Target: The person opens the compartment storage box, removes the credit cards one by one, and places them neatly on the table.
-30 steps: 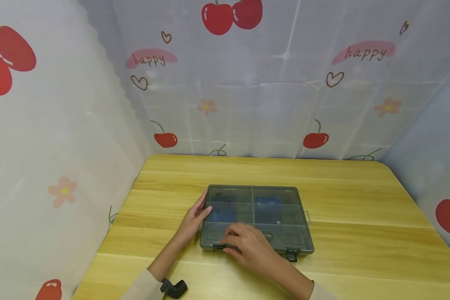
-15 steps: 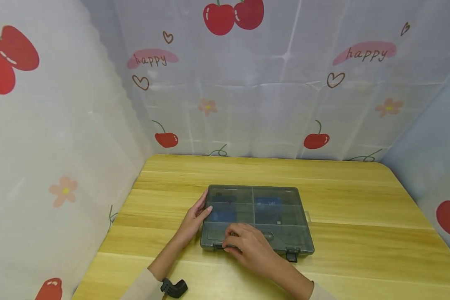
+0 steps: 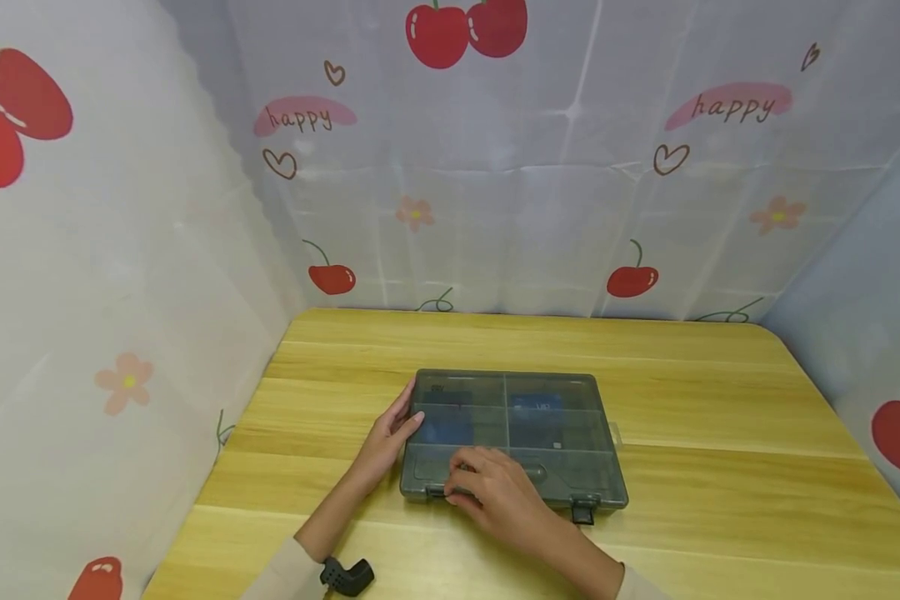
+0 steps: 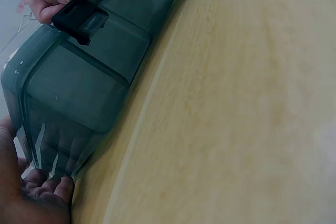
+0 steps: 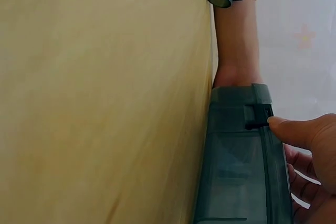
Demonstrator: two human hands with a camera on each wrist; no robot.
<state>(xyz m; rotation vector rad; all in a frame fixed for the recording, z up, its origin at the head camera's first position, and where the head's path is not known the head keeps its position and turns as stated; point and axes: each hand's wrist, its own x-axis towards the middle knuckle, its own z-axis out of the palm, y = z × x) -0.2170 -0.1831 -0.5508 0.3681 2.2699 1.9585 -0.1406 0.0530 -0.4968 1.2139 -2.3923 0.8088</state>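
A dark translucent storage box [image 3: 562,467] with a divided lid lies flat on the table, its lid down. Through the lid show a blue piece at left [image 3: 448,425] and another blue piece at right [image 3: 537,406]. My left hand [image 3: 382,443] grips the box's left side, thumb at the lid's edge. At the front, my right hand [image 3: 501,498] pinches the left black latch [image 4: 79,18] between thumb and fingers, the thumb pressing on it. The right latch [image 3: 582,512] sticks out from the front edge, swung away from the lid.
The wooden table [image 3: 720,500] extends around the box on all sides. White printed curtains [image 3: 480,233] close off the back and both sides. A black camera mount [image 3: 347,577] sits on the left wrist, near the table's surface.
My right thumb and index finger have drawn slightly closer together at the left latch. The box and my left hand stay where they were.
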